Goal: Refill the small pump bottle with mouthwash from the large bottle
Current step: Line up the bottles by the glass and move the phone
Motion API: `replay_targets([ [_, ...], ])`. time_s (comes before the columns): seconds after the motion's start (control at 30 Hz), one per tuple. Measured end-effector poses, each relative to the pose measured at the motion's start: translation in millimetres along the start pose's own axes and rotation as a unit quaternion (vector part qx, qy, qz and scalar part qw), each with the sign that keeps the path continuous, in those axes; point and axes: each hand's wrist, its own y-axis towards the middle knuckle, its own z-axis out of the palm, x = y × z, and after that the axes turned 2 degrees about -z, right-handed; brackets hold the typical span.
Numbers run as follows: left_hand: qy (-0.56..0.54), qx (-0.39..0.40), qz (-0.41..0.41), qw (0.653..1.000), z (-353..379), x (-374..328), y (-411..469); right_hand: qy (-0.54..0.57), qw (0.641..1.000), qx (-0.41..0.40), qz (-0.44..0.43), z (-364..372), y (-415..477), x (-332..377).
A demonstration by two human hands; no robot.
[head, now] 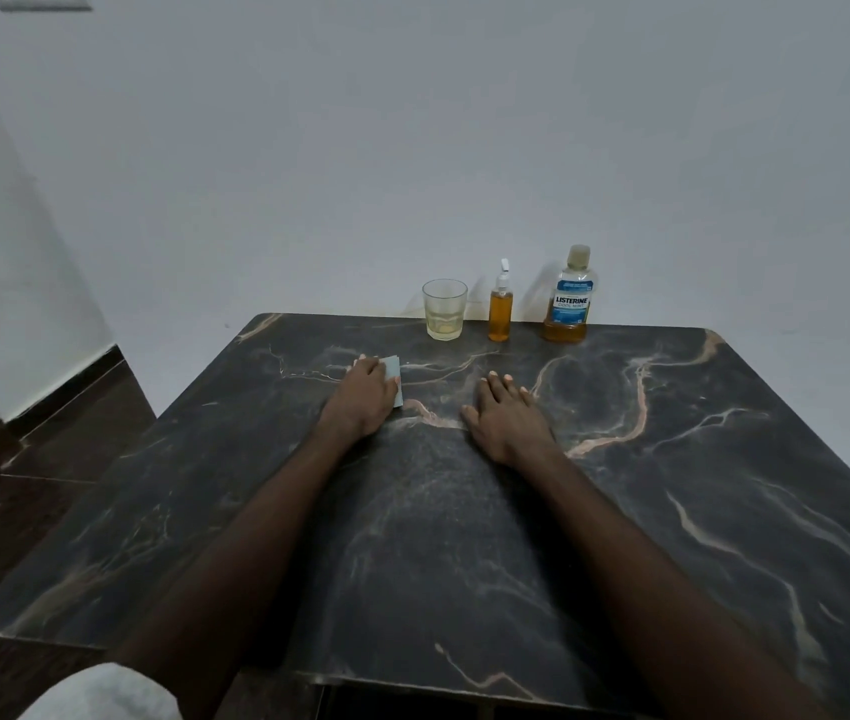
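— What is the room looking like?

— A dark marble-patterned table (464, 537) with pale and pinkish veins is filling most of the view, standing against a plain whitish wall (412, 148). Dark brown floor tiles (64, 449) and a dark skirting strip are showing at the left.

— And where are the bottles sitting?

— Along the far edge, by the wall. The small pump bottle (500, 309), holding amber liquid, is standing upright between a glass tumbler (444, 309) on its left and the large bottle (570, 298) on its right. The large bottle is wearing a blue label and its cap, with amber liquid low inside. A little pale liquid is sitting in the glass.

— What are the hands doing?

— Both are lying on the tabletop, well short of the bottles. The left hand (367, 394) is pressing down on a pale cloth or sponge (395, 379), fingers curled over it. The right hand (503, 418) is resting flat, fingers spread loosely, holding nothing.
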Motion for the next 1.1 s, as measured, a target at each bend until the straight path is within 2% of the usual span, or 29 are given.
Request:
replay_targets([
  [0.27, 0.109, 0.116, 0.019, 0.987, -7.6, 15.0, 41.3, 0.005, 1.000, 0.013, -0.007, 2.0, 29.8, 2.0],
  [0.4, 0.071, 0.108, 0.002, 0.992, -10.7, 18.1, 57.0, 0.003, 1.000, 0.012, -0.012, 4.8, 44.8, 4.4],
  [0.77, 0.075, 0.131, 0.020, 0.988, -10.2, 19.0, 102.5, -0.006, 0.999, -0.011, -0.037, 14.1, 65.3, 3.5],
  [1.1, 0.061, 0.110, 0.039, 0.991, -3.7, 19.5, 128.3, -0.007, 0.999, -0.009, -0.038, 14.2, 65.1, 3.2],
])
